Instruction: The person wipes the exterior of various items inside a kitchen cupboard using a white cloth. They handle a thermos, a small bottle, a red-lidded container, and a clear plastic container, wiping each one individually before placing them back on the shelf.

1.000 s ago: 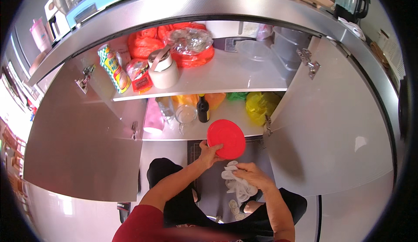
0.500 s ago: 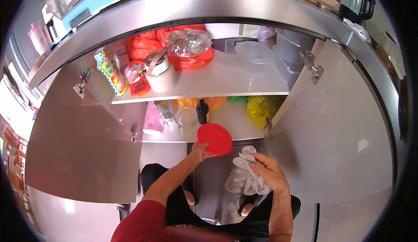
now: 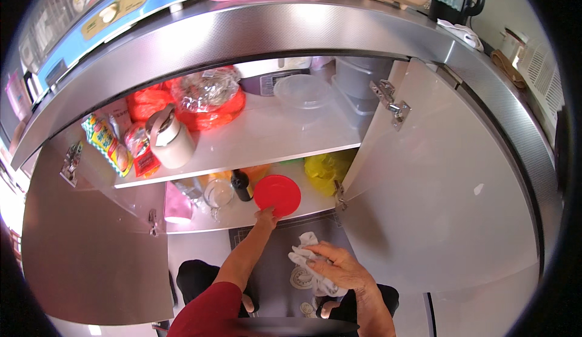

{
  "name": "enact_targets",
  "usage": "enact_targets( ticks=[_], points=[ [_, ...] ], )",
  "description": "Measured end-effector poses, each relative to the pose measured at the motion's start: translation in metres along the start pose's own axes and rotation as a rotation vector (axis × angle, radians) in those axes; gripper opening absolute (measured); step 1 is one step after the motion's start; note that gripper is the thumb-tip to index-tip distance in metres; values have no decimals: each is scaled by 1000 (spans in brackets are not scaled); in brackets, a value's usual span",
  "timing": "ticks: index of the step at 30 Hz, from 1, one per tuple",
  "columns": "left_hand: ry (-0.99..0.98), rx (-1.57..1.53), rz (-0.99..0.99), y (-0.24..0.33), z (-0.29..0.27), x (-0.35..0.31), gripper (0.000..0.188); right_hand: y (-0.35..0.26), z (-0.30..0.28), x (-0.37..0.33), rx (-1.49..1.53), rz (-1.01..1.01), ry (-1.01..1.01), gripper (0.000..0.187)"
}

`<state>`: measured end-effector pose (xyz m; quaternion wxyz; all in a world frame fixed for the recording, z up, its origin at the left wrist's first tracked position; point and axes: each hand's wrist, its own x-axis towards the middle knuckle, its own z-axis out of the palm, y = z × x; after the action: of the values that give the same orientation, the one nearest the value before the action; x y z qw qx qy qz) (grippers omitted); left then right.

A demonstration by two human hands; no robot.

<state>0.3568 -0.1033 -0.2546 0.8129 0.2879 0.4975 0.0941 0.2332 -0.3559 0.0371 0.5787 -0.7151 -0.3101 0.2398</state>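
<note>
My left hand (image 3: 266,217) grips the near rim of a red round plastic dish (image 3: 277,194), held out over the front of the lower cabinet shelf (image 3: 291,211). Whether the dish touches the shelf I cannot tell. Just left of it a dark bottle (image 3: 242,185) stands near a clear glass jug (image 3: 218,194) and a pink container (image 3: 177,206). Lower down, above the floor mat, my right hand (image 3: 342,268) is closed on a crumpled white cloth (image 3: 308,258). To the right of the dish lies a yellow plastic bag (image 3: 327,170).
Open cabinet doors stand left (image 3: 91,240) and right (image 3: 454,185). The upper shelf (image 3: 254,134) carries a white thermos jug (image 3: 173,143), red bags (image 3: 200,120), a yellow-green packet (image 3: 109,146) and clear plastic containers (image 3: 303,91). Above runs the metal countertop edge (image 3: 260,31).
My left hand has reached forward with the red dish, now over the lower shelf. The view has swung to the right. My right hand keeps the white cloth.
</note>
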Motion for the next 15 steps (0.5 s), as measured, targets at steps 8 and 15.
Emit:
enact_targets(
  ticks=[8,15],
  points=[
    [-15,-40,-29,-30,4,60,45,-6,-7,-3,-6,49,-11,36],
    [-217,-216,61,-6,-5,105,61,-7,-2,2,-6,2,-44,37]
  ],
)
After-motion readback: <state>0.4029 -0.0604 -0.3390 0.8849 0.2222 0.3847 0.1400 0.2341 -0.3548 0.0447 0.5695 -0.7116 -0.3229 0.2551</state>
